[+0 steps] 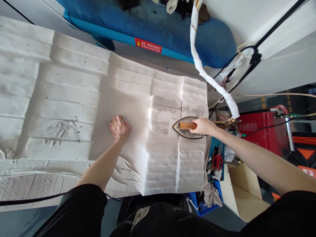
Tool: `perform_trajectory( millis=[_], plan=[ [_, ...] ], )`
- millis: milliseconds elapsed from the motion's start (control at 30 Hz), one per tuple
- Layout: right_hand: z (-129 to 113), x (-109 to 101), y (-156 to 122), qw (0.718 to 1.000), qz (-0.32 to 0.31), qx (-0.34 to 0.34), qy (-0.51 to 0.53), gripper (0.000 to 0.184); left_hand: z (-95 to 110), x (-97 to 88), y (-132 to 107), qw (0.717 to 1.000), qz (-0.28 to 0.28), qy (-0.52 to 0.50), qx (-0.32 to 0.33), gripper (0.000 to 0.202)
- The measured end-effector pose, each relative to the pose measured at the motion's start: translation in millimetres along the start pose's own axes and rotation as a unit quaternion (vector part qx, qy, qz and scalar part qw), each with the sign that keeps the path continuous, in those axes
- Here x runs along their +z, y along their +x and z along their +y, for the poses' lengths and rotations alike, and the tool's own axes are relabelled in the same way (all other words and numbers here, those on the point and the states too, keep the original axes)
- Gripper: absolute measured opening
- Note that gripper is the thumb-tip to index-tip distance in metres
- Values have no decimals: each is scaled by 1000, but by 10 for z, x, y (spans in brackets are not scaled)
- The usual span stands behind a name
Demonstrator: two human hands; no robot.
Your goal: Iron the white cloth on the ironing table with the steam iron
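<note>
Taking your view as a dial with 12 straight ahead, the iron (184, 134) is at 3 o'clock, resting on the pale cloth (125, 95) near its right-hand edge, tip toward 9. Your right hand (205, 126) has its fingers wrapped around the wooden handle (184, 125); your left hand (119, 127), at 9 o'clock, rests on the cloth with its fingers curled into a fist, no tool in them. The step in hand looks to be pressing this creased cloth, with a darker patch (163, 113) just off the tip at its 10 o'clock. As I judge it, the next move calls for a level base, a glide along the cloth's ridges, and the fist well clear of the tip. Mind the white-wrapped line (212, 76), running from 1 o'clock down toward your right wrist. Beyond the cloth at 4 o'clock, a teal tray (214, 143) holds red-handled scissors (217, 161) among scraps. A pale wooden box (230, 195) stands open farther out on that bearing. Toward 5, the blue bin (219, 190) contains a crumpled greyish cloth (211, 196) and dark items too unclear to name.
</note>
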State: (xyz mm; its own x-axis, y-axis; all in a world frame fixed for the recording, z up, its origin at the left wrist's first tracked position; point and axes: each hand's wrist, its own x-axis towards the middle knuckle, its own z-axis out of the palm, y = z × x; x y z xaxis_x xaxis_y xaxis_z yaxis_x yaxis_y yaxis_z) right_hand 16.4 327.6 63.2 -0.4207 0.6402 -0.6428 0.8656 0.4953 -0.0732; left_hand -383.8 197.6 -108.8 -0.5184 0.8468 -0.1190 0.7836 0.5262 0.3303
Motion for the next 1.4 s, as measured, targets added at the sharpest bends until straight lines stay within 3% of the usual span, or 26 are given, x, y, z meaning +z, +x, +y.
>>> perform_trajectory(
  millis=[433, 600, 800, 900, 1033, 1200, 1400],
  plan=[
    [-50, -21, 9, 1000, -2, 22, -13, 34, -26, 7, 7, 998, -23, 58, 14, 38],
    [-19, -22, 23, 1000, 18, -1, 15, 34, 94, -114, -60, 996, -37, 80, -1, 40],
    [-13, -37, -2, 998, 34, -5, 49, 36, 250, -331, -336, 981, -142, 124, -45, 37],
    [-12, -44, -24, 998, 40, -10, 49, 42, 353, -328, -463, 964, -222, 130, -63, 32],
    [-3, -38, -47, 997, 55, -13, 52, 44, 566, -259, -629, 936, -312, 146, -66, 41],
    [4, -43, -70, 996, 56, -22, 68, 49, 688, -310, -770, 923, -343, 170, -22, 41],
    [18, -38, -56, 996, 59, -22, 65, 46, 536, -416, -698, 908, -369, 195, 44, 40]
  ],
)
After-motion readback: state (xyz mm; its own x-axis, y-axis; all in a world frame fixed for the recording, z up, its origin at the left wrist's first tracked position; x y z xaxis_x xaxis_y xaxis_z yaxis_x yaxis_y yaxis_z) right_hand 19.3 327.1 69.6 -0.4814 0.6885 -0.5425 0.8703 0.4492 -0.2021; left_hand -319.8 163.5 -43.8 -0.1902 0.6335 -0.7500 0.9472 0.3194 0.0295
